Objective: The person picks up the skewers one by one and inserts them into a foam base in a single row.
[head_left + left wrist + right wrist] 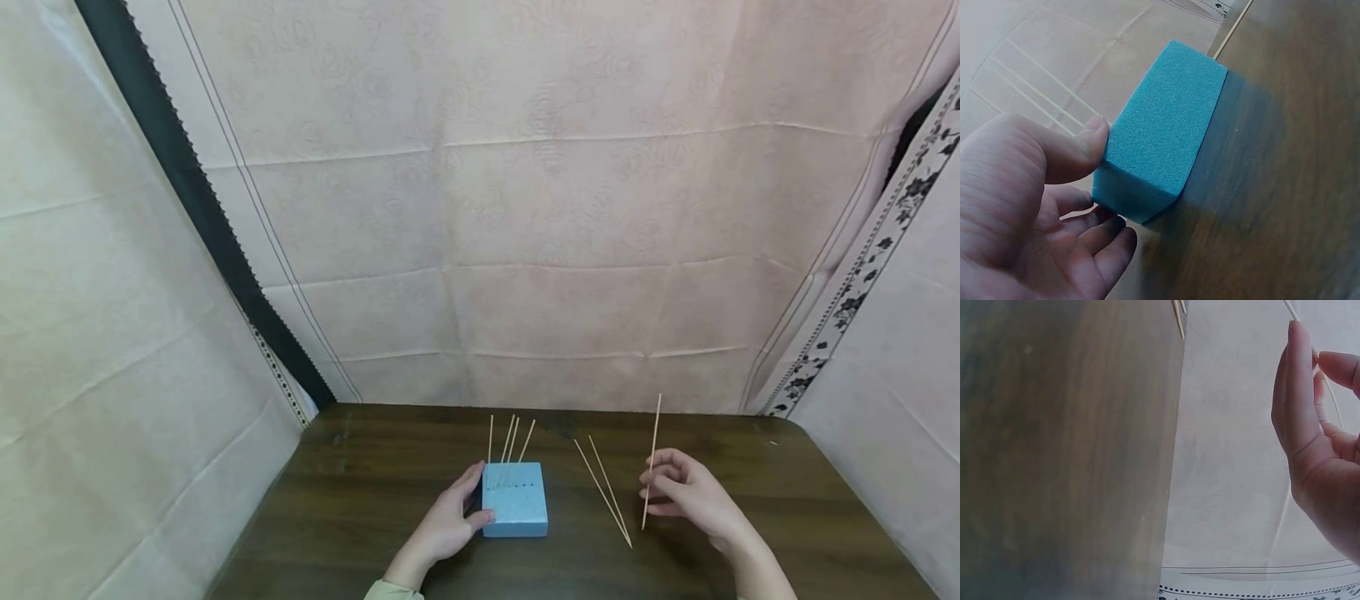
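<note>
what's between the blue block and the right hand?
Two loose sticks lie on the table between the blue block and the right hand; shows in the head view.

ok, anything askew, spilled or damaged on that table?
Nothing looks spilled or damaged. Mildly askew: the four standing sticks in the blue block aren't parallel; the rightmost stick tilts most. The two loose sticks on the table look intact, close together at their near ends.

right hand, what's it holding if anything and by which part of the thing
The right hand pinches a thin wooden stick by its lower half, with the upper end free.
</note>
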Demonstrator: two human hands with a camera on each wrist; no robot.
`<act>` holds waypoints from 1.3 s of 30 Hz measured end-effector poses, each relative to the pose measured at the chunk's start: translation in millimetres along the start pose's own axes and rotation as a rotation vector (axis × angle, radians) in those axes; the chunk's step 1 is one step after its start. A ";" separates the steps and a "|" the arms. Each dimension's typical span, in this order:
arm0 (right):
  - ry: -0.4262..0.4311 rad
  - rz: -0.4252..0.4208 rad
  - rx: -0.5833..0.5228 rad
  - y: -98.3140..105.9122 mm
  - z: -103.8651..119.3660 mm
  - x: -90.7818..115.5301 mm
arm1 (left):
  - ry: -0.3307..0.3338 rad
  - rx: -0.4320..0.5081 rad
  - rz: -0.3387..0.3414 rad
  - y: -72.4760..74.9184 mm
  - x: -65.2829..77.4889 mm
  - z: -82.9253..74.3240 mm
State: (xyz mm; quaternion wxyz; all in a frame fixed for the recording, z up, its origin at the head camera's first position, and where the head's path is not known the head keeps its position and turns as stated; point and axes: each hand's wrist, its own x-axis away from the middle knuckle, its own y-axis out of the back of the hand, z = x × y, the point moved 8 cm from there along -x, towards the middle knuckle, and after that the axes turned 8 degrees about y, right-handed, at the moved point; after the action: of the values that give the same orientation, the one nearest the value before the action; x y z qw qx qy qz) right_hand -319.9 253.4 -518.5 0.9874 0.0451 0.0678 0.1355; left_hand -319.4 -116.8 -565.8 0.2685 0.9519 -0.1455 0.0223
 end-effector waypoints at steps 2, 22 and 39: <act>0.006 -0.003 -0.002 -0.8 2.1 0.1 | 0.001 0.001 0.000 -0.2 0.2 0.4; 0.058 -0.001 -0.041 -51.6 16.4 -20.0 | 0.015 -0.002 -0.005 -0.4 1.6 3.1; 0.076 -0.049 0.053 -103.8 22.5 -46.0 | -0.014 0.009 -0.001 1.3 4.7 -4.2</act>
State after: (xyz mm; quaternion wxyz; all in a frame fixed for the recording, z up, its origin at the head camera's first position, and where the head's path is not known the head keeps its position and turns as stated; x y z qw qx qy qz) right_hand -333.4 139.7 -501.9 0.9856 0.0646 0.1102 0.1111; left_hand -315.2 -116.9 -561.0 0.2635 0.9533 -0.1471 0.0162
